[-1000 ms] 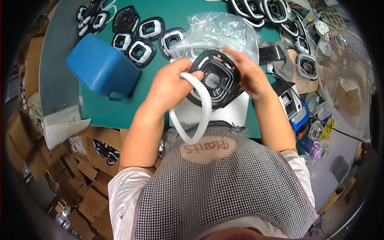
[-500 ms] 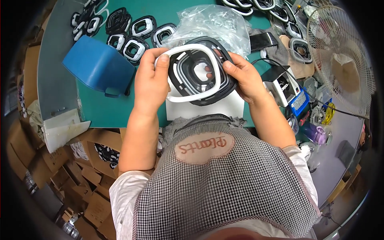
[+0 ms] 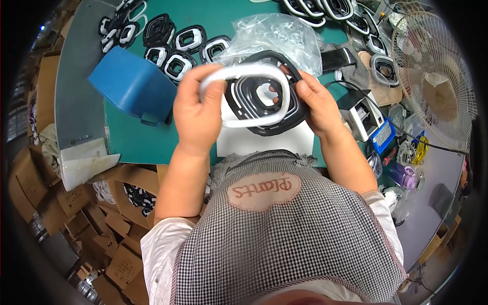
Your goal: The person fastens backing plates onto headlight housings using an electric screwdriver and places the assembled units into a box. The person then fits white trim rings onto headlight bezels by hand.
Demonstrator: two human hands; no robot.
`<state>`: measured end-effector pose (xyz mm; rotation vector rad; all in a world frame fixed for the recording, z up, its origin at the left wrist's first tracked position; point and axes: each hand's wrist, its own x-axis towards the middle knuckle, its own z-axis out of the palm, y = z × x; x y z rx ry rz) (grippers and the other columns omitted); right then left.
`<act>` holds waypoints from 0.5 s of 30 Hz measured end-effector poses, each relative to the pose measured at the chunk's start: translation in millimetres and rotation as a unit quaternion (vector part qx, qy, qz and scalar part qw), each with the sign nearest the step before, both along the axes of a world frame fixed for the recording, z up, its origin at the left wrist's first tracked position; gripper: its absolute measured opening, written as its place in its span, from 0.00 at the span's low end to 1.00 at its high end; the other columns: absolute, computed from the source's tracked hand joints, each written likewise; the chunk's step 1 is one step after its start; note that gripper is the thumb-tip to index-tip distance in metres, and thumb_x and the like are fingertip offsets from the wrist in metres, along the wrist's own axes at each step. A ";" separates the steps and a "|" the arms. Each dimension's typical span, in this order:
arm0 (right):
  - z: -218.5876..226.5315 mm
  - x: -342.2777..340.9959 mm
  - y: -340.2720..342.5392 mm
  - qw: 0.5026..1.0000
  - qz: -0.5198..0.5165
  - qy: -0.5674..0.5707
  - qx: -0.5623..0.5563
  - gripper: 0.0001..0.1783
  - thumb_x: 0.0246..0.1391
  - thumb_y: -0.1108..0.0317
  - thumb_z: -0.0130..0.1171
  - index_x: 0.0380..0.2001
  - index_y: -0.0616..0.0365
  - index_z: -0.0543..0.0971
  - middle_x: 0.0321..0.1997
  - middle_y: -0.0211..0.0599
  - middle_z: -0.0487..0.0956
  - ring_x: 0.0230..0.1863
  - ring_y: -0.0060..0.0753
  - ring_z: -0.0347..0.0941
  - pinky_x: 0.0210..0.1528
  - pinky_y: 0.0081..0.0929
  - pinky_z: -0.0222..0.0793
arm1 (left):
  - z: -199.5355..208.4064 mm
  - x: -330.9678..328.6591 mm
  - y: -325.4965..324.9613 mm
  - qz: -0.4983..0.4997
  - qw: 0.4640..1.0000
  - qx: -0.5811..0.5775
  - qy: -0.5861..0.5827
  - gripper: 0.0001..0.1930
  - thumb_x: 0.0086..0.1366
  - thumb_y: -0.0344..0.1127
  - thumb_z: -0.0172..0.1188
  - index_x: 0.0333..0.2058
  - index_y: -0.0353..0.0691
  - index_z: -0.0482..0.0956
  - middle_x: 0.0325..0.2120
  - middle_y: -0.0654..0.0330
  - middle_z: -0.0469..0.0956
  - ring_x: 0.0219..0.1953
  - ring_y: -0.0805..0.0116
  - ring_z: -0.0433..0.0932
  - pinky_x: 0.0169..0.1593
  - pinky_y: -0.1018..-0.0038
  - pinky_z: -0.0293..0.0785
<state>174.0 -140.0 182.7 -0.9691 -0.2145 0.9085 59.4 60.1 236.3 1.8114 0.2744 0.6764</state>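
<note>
My left hand [image 3: 199,108] is closed on a white rounded-square ring [image 3: 249,123], thumb on its left side. The ring is blurred by motion and overlaps the front of a black rounded frame [image 3: 277,131] with grey inner bands. My right hand [image 3: 316,101] grips that frame at its right edge, thumb in front and some fingertips showing through the central opening. Both parts are held up above a white sheet [image 3: 239,145] at the near edge of the green table. Whether ring and frame touch cannot be made out.
A blue bin [image 3: 133,84] stands at the left. Several black-and-white frames [image 3: 179,65] lie behind it, beside a clear plastic bag [image 3: 274,38]. To the right are a white box-shaped device [image 3: 362,114], a black cable and a wire-guarded fan [image 3: 432,84]. Cardboard boxes [image 3: 122,264] fill the lower left.
The white ring has tilted and shifted right across the black frame with my left hand. The whole view has also shifted slightly; my right hand keeps its hold on the frame.
</note>
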 end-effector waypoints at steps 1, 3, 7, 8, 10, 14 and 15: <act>0.4 1.8 1.1 1.000 -0.002 0.009 0.017 0.25 0.66 0.61 0.48 0.60 0.65 0.67 0.51 0.41 0.77 0.48 0.28 0.76 0.51 0.24 0.72 | 0.0 -0.4 -2.9 0.038 0.985 -0.164 0.023 0.10 0.68 0.32 0.55 0.45 0.34 0.72 0.25 0.63 0.72 0.20 0.77 0.66 0.26 0.82 0.65; 5.9 -1.1 2.0 0.999 -0.018 0.031 0.030 0.25 0.66 0.60 0.49 0.60 0.65 0.66 0.50 0.40 0.77 0.47 0.26 0.76 0.49 0.23 0.73 | -3.2 3.2 1.5 0.059 0.953 -0.296 0.029 0.14 0.72 0.36 0.46 0.48 0.31 0.64 0.27 0.57 0.74 0.21 0.70 0.74 0.25 0.80 0.70; -9.8 -0.2 1.1 0.996 -0.053 0.051 0.047 0.27 0.64 0.61 0.52 0.60 0.66 0.65 0.44 0.34 0.76 0.42 0.20 0.71 0.45 0.20 0.71 | -4.7 5.2 -2.9 -0.010 0.883 -0.436 0.172 0.16 0.73 0.37 0.43 0.49 0.29 0.63 0.34 0.47 0.78 0.33 0.58 0.82 0.33 0.72 0.80; -5.9 -1.2 2.7 0.996 -0.058 0.049 0.049 0.27 0.64 0.61 0.52 0.60 0.66 0.65 0.46 0.35 0.76 0.43 0.21 0.72 0.46 0.21 0.71 | -7.0 4.1 -4.3 -0.015 0.883 -0.436 0.173 0.16 0.73 0.37 0.43 0.49 0.29 0.63 0.34 0.47 0.78 0.33 0.58 0.82 0.33 0.72 0.80; -0.5 -0.6 2.6 0.998 -0.044 0.017 0.041 0.27 0.64 0.61 0.52 0.60 0.66 0.65 0.47 0.36 0.77 0.44 0.23 0.73 0.47 0.24 0.72 | -15.4 -1.1 -5.6 -0.007 0.867 -0.463 0.184 0.12 0.72 0.38 0.45 0.44 0.33 0.67 0.39 0.43 0.79 0.39 0.54 0.83 0.38 0.69 0.82; 2.5 -1.0 -3.0 0.999 -0.025 0.004 0.020 0.32 0.63 0.58 0.52 0.62 0.69 0.60 0.52 0.47 0.75 0.51 0.36 0.75 0.53 0.31 0.74 | -28.2 -8.5 -4.6 -0.029 0.844 -0.502 0.185 0.13 0.72 0.39 0.46 0.45 0.33 0.69 0.40 0.44 0.79 0.37 0.55 0.83 0.38 0.68 0.83; 1.0 -1.0 -2.3 0.999 -0.016 0.009 0.039 0.31 0.63 0.59 0.52 0.62 0.69 0.60 0.52 0.46 0.75 0.51 0.35 0.76 0.52 0.31 0.75 | -31.8 -12.1 -2.4 -0.030 0.836 -0.516 0.185 0.14 0.72 0.39 0.46 0.45 0.33 0.69 0.40 0.46 0.79 0.36 0.56 0.83 0.37 0.68 0.84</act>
